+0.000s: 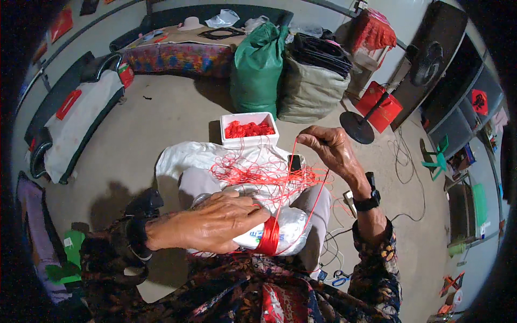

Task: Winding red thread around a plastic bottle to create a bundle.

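Note:
Across my lap lies a white and clear plastic bottle-like object (295, 230), with a thick band of red cord (268, 238) wound around its middle. My left hand (218, 222) is closed over its left end. Raised to the right, my right hand (335, 153) pinches a strand of the red cord between thumb and fingertips; the strand runs down to the wound band. A loose tangle of red cord (245, 171) spreads over the white cloth (180, 158) on my knees. A dark phone (294, 163) rests on that cloth near the tangle.
Just beyond my knees stands a white box (251, 142) with red cord inside. Behind it are a green sack (256, 72) and a pale sack (311, 89). A black fan base (356, 128) and cables (414, 199) sit to the right, blue scissors (340, 278) on the floor.

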